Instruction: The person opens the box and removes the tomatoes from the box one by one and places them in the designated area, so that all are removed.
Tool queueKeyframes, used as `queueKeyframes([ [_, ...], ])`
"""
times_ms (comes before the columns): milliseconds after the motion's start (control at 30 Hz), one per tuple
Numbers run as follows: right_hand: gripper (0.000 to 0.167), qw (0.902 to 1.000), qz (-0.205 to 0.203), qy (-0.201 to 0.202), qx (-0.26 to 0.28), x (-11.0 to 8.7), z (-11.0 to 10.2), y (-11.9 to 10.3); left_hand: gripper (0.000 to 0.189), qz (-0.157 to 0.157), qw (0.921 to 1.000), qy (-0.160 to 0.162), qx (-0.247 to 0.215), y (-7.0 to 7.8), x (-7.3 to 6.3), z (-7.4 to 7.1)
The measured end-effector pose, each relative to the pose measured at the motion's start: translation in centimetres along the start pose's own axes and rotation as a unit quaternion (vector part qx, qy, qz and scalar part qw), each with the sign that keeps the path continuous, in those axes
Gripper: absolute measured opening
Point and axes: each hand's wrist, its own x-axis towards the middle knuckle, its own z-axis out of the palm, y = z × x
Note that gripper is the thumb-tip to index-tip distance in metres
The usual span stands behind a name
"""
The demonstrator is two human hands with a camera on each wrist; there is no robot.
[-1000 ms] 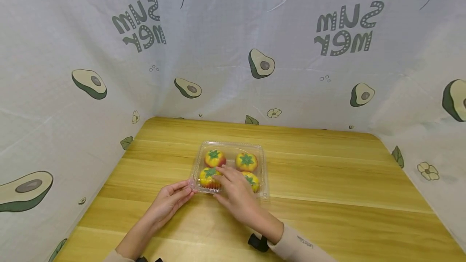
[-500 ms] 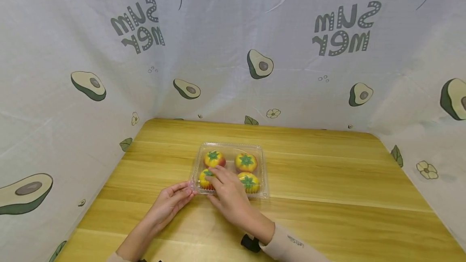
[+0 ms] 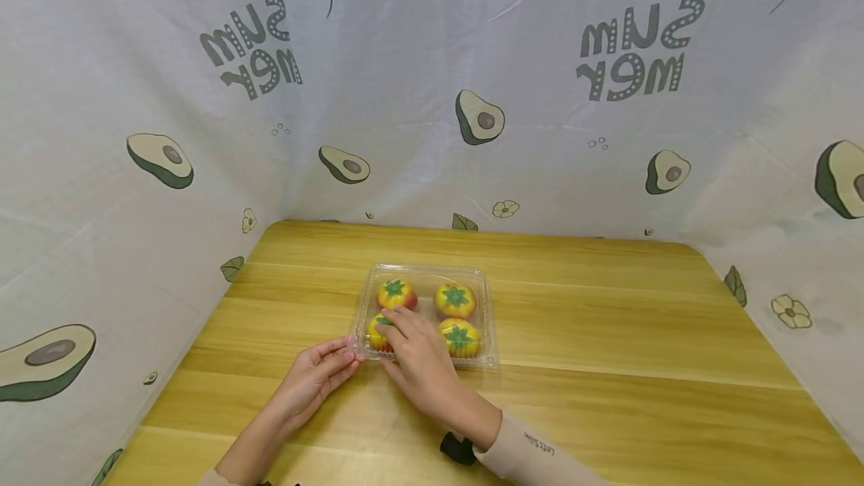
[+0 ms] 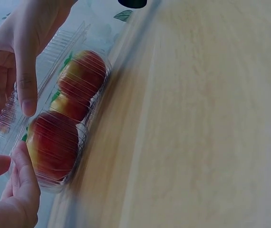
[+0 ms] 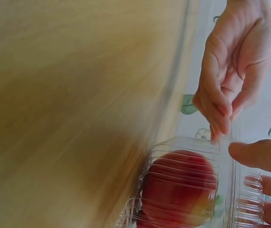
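Observation:
A clear plastic clamshell box point(image 3: 427, 281) sits on the table, its lid down over several red and yellow fruits with green star-shaped tops, such as the fruit point(image 3: 455, 300) at the back right. At the front left corner, my left hand point(image 3: 312, 381) pinches the rim between thumb and fingers. My right hand point(image 3: 421, 366) rests on the lid's front part, fingers spread over the front left fruit point(image 3: 379, 332), which it partly hides. Its thumb touches the front rim, as the right wrist view shows. The ribbed side point(image 4: 59, 142) of the box faces the left wrist camera.
The wooden table point(image 3: 607, 321) extends around the box, mostly to its right. A white curtain point(image 3: 405, 81) printed with avocados and lettering hangs behind and at both sides. A black strap piece point(image 3: 457, 448) shows under the right wrist.
My right hand has slid a little left across the lid, uncovering more of the front right fruit. The left hand keeps its pinch at the corner, and the box stays in place.

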Motion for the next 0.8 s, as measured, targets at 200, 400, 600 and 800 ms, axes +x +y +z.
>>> queueKeyframes([
  [200, 0.05, 0.9998, -0.012, 0.015, 0.004, 0.03, 0.29, 0.08, 0.051, -0.001, 1.0, 0.002, -0.001, -0.01, 0.03, 0.01],
  [400, 0.051, 0.9994, -0.021, 0.027, -0.008, -0.03, 0.55, 0.06, 0.052, 0.0, 1.0, 0.004, -0.002, -0.02, 0.07, 0.03],
  [600, 0.05, 0.9989, -0.025, 0.023, -0.032, -0.22, 0.66, -0.16, 0.052, 0.002, 1.0, 0.003, -0.002, -0.05, 0.11, 0.02],
  [800, 0.05, 0.999, -0.019, 0.007, -0.041, -0.29, 0.44, -0.35, 0.051, 0.003, 1.0, 0.001, -0.003, -0.08, 0.18, 0.02],
])
